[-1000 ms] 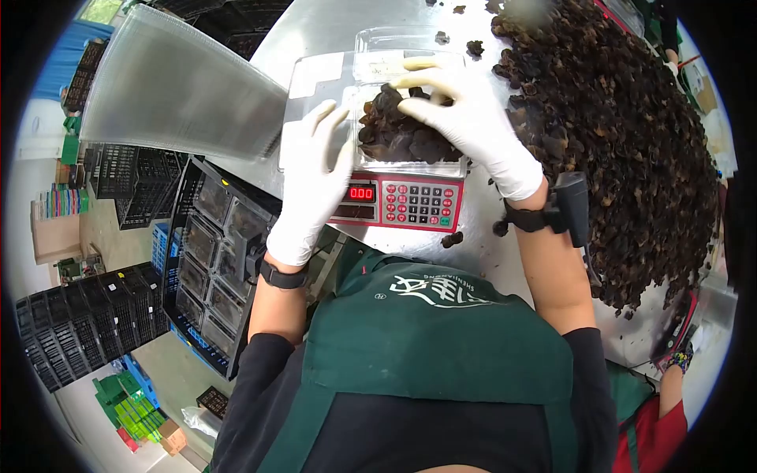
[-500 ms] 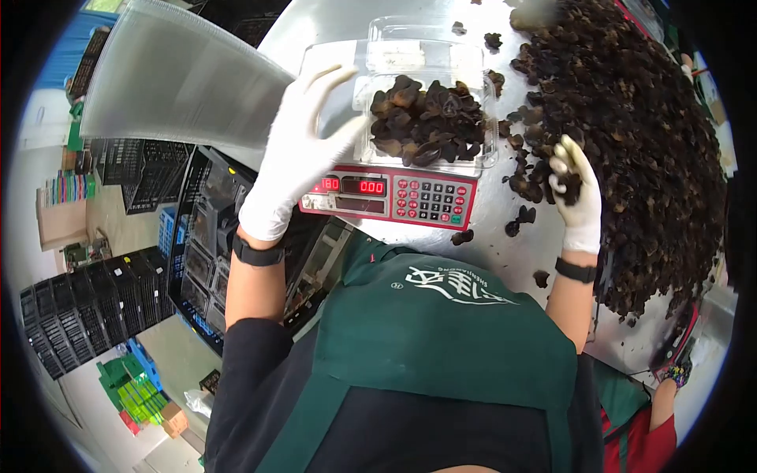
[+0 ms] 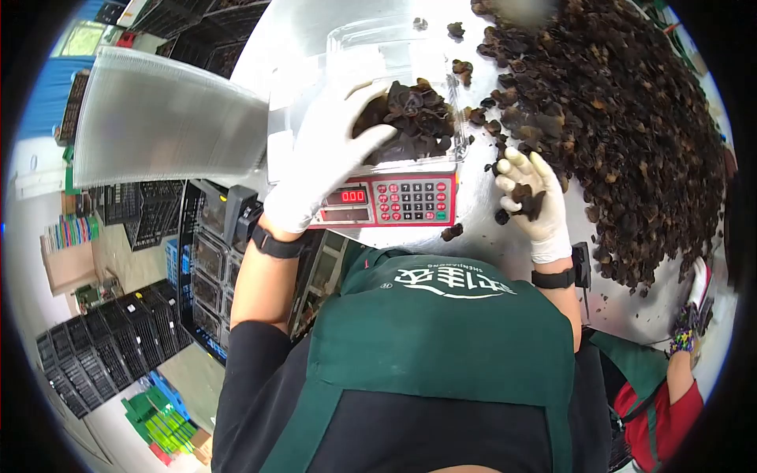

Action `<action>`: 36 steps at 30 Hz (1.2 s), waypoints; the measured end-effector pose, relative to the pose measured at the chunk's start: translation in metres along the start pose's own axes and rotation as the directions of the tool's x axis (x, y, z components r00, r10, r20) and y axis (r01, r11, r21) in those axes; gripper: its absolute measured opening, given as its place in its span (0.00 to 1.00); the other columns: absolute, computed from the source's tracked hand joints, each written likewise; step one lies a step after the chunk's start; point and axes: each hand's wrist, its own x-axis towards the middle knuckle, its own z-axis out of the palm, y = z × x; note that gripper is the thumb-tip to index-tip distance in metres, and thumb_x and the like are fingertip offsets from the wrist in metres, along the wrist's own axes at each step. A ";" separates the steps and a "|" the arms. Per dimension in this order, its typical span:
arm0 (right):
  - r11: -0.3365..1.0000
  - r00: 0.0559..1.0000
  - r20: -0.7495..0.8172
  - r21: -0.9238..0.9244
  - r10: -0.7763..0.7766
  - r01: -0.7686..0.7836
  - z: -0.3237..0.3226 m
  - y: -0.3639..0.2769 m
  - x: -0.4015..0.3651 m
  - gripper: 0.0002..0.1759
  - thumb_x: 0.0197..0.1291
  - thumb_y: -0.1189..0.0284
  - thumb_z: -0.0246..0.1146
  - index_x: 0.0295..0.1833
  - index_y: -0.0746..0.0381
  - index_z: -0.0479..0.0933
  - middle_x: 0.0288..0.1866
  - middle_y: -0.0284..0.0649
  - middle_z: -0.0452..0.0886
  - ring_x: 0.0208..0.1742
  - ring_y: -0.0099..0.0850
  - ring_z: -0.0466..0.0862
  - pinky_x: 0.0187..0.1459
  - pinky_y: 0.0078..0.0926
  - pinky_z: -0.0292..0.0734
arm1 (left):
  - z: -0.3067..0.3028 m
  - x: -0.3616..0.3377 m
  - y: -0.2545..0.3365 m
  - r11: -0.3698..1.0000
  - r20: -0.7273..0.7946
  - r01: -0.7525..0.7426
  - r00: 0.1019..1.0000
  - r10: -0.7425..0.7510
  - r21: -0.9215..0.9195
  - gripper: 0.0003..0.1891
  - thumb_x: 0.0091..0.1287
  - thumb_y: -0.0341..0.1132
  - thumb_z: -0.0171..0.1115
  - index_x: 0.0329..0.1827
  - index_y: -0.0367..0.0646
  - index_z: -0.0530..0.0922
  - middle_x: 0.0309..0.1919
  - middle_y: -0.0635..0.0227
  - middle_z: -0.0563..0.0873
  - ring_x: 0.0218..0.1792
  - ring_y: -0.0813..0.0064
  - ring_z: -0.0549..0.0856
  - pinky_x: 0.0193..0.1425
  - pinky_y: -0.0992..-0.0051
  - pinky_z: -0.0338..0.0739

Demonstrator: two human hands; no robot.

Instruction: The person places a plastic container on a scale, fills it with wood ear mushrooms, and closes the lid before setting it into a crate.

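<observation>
A clear plastic box (image 3: 460, 150) filled with dark, curled fungus pieces (image 3: 418, 118) rests on a red and white scale (image 3: 410, 201) whose display reads 0.00. My left hand (image 3: 335, 142), in a white glove, lies at the box's left side with thumb and fingers spread against the pieces. My right hand (image 3: 538, 201), also gloved, is palm up to the right of the scale, its fingers curled round a few dark pieces (image 3: 528, 202). A large heap of the same pieces (image 3: 623, 126) covers the right part of the metal table (image 3: 489, 251).
A stack of clear plastic lids or trays (image 3: 165, 122) stands at the left. Black crates (image 3: 110, 339) are on the floor beyond it. At the lower right, a co-worker's arm (image 3: 680, 374) reaches to the heap's edge. Loose pieces lie between scale and heap.
My left hand has moved right and down onto the pieces in the box. My right hand has shifted left, away from the heap, and turned palm up. The co-worker's gloved hand has moved up to the heap.
</observation>
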 end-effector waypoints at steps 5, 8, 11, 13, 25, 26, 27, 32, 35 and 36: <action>0.975 0.999 -0.046 -0.222 -0.014 0.003 0.015 0.013 0.011 0.19 0.76 0.60 0.55 0.55 0.65 0.79 0.43 0.37 0.81 0.35 0.23 0.76 0.25 0.16 0.68 | 0.000 0.000 -0.016 0.996 -0.136 0.070 0.988 -0.077 -0.054 0.18 0.64 0.26 0.68 0.58 0.48 0.84 0.49 0.64 0.87 0.47 0.69 0.87 0.55 0.72 0.80; 0.877 0.999 0.027 -0.478 -0.045 0.053 0.058 0.012 0.005 0.19 0.74 0.60 0.57 0.54 0.66 0.81 0.39 0.35 0.84 0.29 0.18 0.75 0.27 0.14 0.66 | -0.005 0.002 -0.010 0.995 -0.295 0.097 0.951 -0.094 -0.004 0.19 0.63 0.23 0.69 0.57 0.47 0.85 0.45 0.67 0.88 0.41 0.77 0.85 0.51 0.76 0.80; 0.748 0.986 0.163 -0.651 -0.031 0.131 0.066 0.012 0.003 0.24 0.75 0.58 0.57 0.64 0.67 0.77 0.45 0.35 0.86 0.30 0.17 0.77 0.31 0.14 0.69 | -0.009 0.001 0.024 0.995 -0.426 0.094 0.900 -0.094 -0.020 0.22 0.61 0.21 0.70 0.59 0.44 0.84 0.43 0.69 0.88 0.36 0.81 0.83 0.47 0.80 0.80; 0.690 0.982 0.187 -0.705 -0.037 0.160 0.090 0.017 -0.003 0.28 0.75 0.56 0.56 0.69 0.66 0.73 0.48 0.36 0.87 0.31 0.17 0.78 0.33 0.14 0.71 | -0.004 -0.008 0.042 0.996 -0.438 0.068 0.895 -0.087 -0.059 0.23 0.60 0.20 0.69 0.60 0.42 0.83 0.45 0.68 0.88 0.37 0.81 0.85 0.47 0.80 0.80; 0.818 0.999 -0.023 -0.573 0.040 -0.046 0.033 0.018 -0.019 0.11 0.68 0.67 0.60 0.46 0.64 0.79 0.39 0.37 0.80 0.31 0.21 0.76 0.27 0.16 0.68 | -0.070 0.032 -0.056 0.972 -0.369 0.237 0.903 -0.219 0.002 0.19 0.71 0.39 0.63 0.61 0.40 0.82 0.45 0.59 0.90 0.45 0.76 0.87 0.51 0.76 0.80; 0.791 0.998 -0.045 -0.609 0.034 -0.054 0.033 0.017 -0.018 0.10 0.67 0.68 0.60 0.46 0.64 0.79 0.40 0.37 0.80 0.31 0.21 0.76 0.28 0.16 0.69 | -0.071 0.042 -0.079 0.945 -0.281 0.326 0.910 -0.304 0.032 0.22 0.70 0.44 0.64 0.62 0.40 0.81 0.46 0.58 0.90 0.46 0.74 0.88 0.51 0.75 0.80; 0.763 0.997 -0.068 -0.643 0.026 -0.064 0.032 0.017 -0.018 0.09 0.67 0.70 0.60 0.46 0.64 0.79 0.40 0.37 0.80 0.32 0.21 0.76 0.28 0.16 0.69 | -0.063 0.052 -0.102 0.929 -0.192 0.369 0.910 -0.367 -0.030 0.26 0.69 0.47 0.65 0.64 0.39 0.80 0.45 0.56 0.89 0.46 0.73 0.88 0.51 0.74 0.81; 0.686 0.995 -0.091 -0.722 0.037 -0.092 0.051 0.024 -0.017 0.11 0.67 0.72 0.61 0.49 0.63 0.85 0.33 0.30 0.81 0.31 0.16 0.76 0.33 0.13 0.69 | 0.006 0.079 -0.145 0.874 -0.162 0.325 0.945 -0.284 0.361 0.40 0.61 0.55 0.67 0.73 0.44 0.70 0.44 0.60 0.91 0.42 0.67 0.90 0.54 0.66 0.82; 0.635 0.996 -0.085 -0.767 0.037 -0.089 0.053 0.025 -0.017 0.10 0.68 0.69 0.63 0.44 0.62 0.87 0.31 0.28 0.78 0.30 0.15 0.74 0.32 0.16 0.68 | 0.016 0.073 -0.128 0.901 -0.193 0.421 0.898 -0.396 0.109 0.41 0.61 0.51 0.69 0.76 0.44 0.66 0.44 0.60 0.90 0.43 0.70 0.89 0.53 0.69 0.82; 0.629 0.998 -0.064 -0.775 0.019 -0.062 0.058 0.024 -0.017 0.11 0.68 0.67 0.63 0.42 0.61 0.88 0.29 0.27 0.76 0.29 0.15 0.73 0.32 0.16 0.66 | 0.010 0.072 -0.111 0.858 -0.112 0.463 0.862 -0.494 -0.222 0.37 0.63 0.42 0.69 0.76 0.45 0.67 0.49 0.62 0.88 0.47 0.74 0.88 0.52 0.73 0.81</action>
